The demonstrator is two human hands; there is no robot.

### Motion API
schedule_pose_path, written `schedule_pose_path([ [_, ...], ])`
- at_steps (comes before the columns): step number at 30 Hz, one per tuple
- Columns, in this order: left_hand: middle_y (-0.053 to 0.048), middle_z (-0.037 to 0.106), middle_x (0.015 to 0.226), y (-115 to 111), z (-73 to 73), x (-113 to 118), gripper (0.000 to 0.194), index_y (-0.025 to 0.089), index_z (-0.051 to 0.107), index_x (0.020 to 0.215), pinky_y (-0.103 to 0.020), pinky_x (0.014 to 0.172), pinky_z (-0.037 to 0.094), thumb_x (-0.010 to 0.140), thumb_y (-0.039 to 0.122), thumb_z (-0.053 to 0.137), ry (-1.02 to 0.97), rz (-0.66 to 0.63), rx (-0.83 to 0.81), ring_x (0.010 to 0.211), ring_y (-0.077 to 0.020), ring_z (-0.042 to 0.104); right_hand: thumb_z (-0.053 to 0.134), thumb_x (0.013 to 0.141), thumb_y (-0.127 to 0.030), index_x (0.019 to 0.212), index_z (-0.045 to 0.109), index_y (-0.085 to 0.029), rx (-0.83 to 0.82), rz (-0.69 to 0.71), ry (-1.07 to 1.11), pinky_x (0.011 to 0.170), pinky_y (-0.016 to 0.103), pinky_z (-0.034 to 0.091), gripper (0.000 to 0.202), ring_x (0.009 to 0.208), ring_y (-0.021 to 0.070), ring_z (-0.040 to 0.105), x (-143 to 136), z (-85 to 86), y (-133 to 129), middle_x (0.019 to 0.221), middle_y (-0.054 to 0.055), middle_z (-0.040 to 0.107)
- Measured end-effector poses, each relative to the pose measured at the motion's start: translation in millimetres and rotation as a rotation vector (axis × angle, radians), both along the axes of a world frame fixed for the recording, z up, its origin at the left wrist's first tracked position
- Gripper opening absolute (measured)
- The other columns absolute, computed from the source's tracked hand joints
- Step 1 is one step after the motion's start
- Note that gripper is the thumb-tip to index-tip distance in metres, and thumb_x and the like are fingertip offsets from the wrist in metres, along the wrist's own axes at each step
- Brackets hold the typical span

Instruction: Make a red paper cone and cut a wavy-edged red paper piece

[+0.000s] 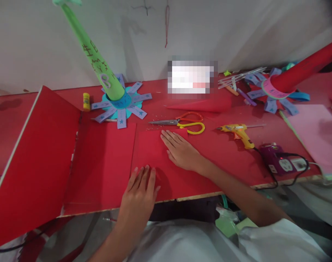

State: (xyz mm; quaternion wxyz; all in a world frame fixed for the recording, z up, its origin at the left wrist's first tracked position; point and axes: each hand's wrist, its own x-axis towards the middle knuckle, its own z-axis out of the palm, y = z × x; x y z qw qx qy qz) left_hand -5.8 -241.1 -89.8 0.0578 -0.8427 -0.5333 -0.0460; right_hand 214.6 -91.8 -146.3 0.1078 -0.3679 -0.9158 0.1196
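A sheet of red paper (148,149) lies on the red table, its outline hard to pick out against the tabletop. My right hand (180,151) rests flat near its upper right corner, fingers stretched out. Lower down, my left hand (141,185) presses with extended fingers by the sheet's lower left part. Just beyond my right fingertips are scissors (166,122) with one orange and one yellow handle, their blades pointing left. To the left of the sheet lies a red board (106,160), joined to a red panel (43,160) standing tilted up.
Behind stands a green paper tube (95,58) on a blue petalled base, beside a yellow glue stick (86,102). At right are a yellow glue gun (238,131), a purple power box (277,160) with cords, a leaning red tube (310,69) and pink paper (315,131).
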Motion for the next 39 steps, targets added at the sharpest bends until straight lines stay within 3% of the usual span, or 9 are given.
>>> schedule_pose_path([
  [3, -0.023, 0.075, 0.142, 1.3, 1.4, 8.9, 0.041, 0.007, 0.068, 0.143, -0.06, 0.126, 0.045, 0.112, 0.023, 0.046, -0.039, 0.053, -0.009, 0.129, -0.0353, 0.075, 0.04, 0.108, -0.019, 0.169, 0.038, 0.002, -0.007, -0.001, -0.003, 0.139, 0.056, 0.029, 0.065, 0.169, 0.0341, 0.03, -0.8, 1.9, 0.1, 0.179, 0.023, 0.033],
  [6, -0.02, 0.073, 0.146, 3.7, -1.6, 17.0, 0.04, 0.008, 0.067, 0.143, -0.059, 0.126, 0.046, 0.111, 0.022, 0.048, -0.086, 0.057, -0.008, 0.135, -0.0354, 0.072, 0.042, 0.107, -0.018, 0.17, 0.037, -0.001, -0.018, -0.004, 0.009, 0.139, 0.057, 0.029, 0.066, 0.169, 0.0337, 0.03, -0.9, 1.3, 0.1, 0.179, 0.023, 0.033],
  [12, -0.018, 0.067, 0.154, 9.8, -14.7, 34.5, 0.04, 0.006, 0.067, 0.144, -0.051, 0.122, 0.052, 0.108, 0.018, 0.053, -0.128, -0.093, -0.036, 0.14, -0.0336, 0.068, 0.042, 0.107, -0.018, 0.173, 0.032, -0.005, -0.02, 0.004, 0.034, 0.138, 0.059, 0.029, 0.068, 0.17, 0.0327, 0.029, 0.1, 0.8, 0.7, 0.18, 0.021, 0.033],
  [16, -0.019, 0.064, 0.159, 11.7, -21.1, 47.0, 0.04, 0.007, 0.065, 0.145, -0.049, 0.125, 0.049, 0.107, 0.018, 0.058, -0.152, -0.158, -0.079, 0.145, -0.0315, 0.064, 0.04, 0.109, -0.018, 0.169, 0.04, -0.001, -0.035, 0.014, 0.025, 0.138, 0.056, 0.03, 0.063, 0.169, 0.0333, 0.031, 0.4, 4.4, 2.6, 0.179, 0.023, 0.034],
  [21, -0.019, 0.064, 0.159, 12.7, -26.3, 61.1, 0.043, 0.007, 0.064, 0.146, -0.049, 0.127, 0.048, 0.107, 0.023, 0.062, -0.173, -0.2, -0.102, 0.146, -0.0311, 0.063, 0.038, 0.111, -0.02, 0.172, 0.037, -0.008, -0.079, 0.018, 0.052, 0.138, 0.058, 0.03, 0.062, 0.17, 0.0303, 0.028, 2.1, 6.1, 5.7, 0.18, 0.02, 0.034],
  [28, -0.017, 0.071, 0.151, 17.2, -28.9, 83.8, 0.042, 0.007, 0.068, 0.143, -0.045, 0.124, 0.05, 0.108, 0.029, 0.063, -0.194, -0.245, -0.087, 0.14, -0.029, 0.067, 0.04, 0.116, -0.037, 0.175, 0.031, -0.018, -0.159, 0.041, 0.085, 0.138, 0.058, 0.028, 0.063, 0.172, 0.0279, 0.022, 8.1, 7.6, 9.2, 0.183, 0.016, 0.027],
  [34, -0.014, 0.072, 0.15, 25.0, -28.6, 102.1, 0.043, 0.008, 0.068, 0.144, -0.043, 0.122, 0.051, 0.109, 0.033, 0.063, -0.217, -0.3, -0.113, 0.137, -0.0272, 0.068, 0.044, 0.115, -0.038, 0.177, 0.028, -0.02, -0.152, 0.035, 0.081, 0.138, 0.058, 0.028, 0.067, 0.172, 0.0275, 0.021, 8.8, 7.3, 10.1, 0.184, 0.015, 0.026],
  [37, -0.013, 0.073, 0.148, 28.4, -26.1, 103.1, 0.042, 0.008, 0.066, 0.145, -0.043, 0.121, 0.052, 0.109, 0.03, 0.062, -0.224, -0.318, -0.121, 0.136, -0.0265, 0.068, 0.043, 0.115, -0.039, 0.175, 0.032, -0.019, -0.17, 0.034, 0.094, 0.137, 0.059, 0.029, 0.065, 0.172, 0.0283, 0.021, 7.3, 5.6, 8.8, 0.184, 0.016, 0.026],
  [39, -0.013, 0.073, 0.148, 30.0, -25.7, 100.4, 0.042, 0.009, 0.066, 0.146, -0.044, 0.12, 0.052, 0.11, 0.03, 0.061, -0.231, -0.332, -0.132, 0.136, -0.0264, 0.068, 0.042, 0.115, -0.038, 0.171, 0.042, -0.021, -0.184, 0.023, 0.151, 0.136, 0.059, 0.031, 0.059, 0.171, 0.0278, 0.027, 7.2, 5.0, 7.9, 0.182, 0.013, 0.034],
])
